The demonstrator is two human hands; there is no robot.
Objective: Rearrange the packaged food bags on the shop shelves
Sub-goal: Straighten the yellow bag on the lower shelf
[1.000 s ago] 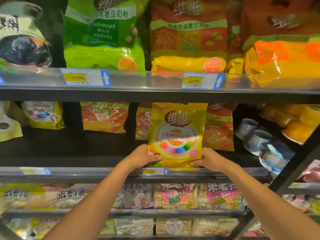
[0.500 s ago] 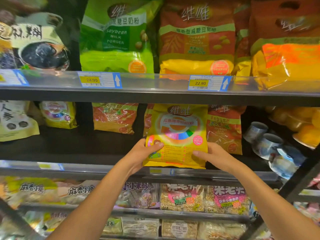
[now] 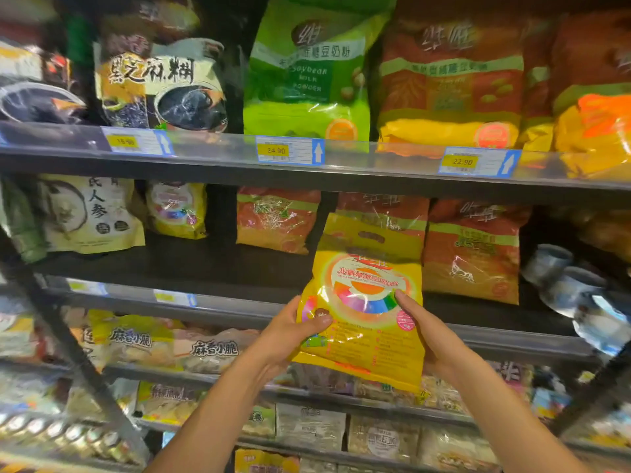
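A yellow bag with a rainbow ring (image 3: 367,302) is held in front of the middle shelf (image 3: 211,268), tilted back and clear of the shelf board. My left hand (image 3: 290,332) grips its lower left edge, thumb on the front. On the bag's right side my right hand (image 3: 430,332) has its fingers across the front. Behind it stand orange bags (image 3: 473,254) and another orange bag (image 3: 276,218). A second yellow rainbow bag (image 3: 176,209) stands further left on the same shelf.
The top shelf carries a green soybean powder bag (image 3: 307,73), a black sesame bag (image 3: 164,87) and orange bags (image 3: 450,83). A cream bag (image 3: 88,213) stands at the middle shelf's left. Shiny cups (image 3: 573,281) sit at its right. Snack packs fill the lower shelves (image 3: 211,349).
The yellow bag has been lifted off the shelf front and pulled toward me, with my right hand sliding up its front. The view has swung to the left.
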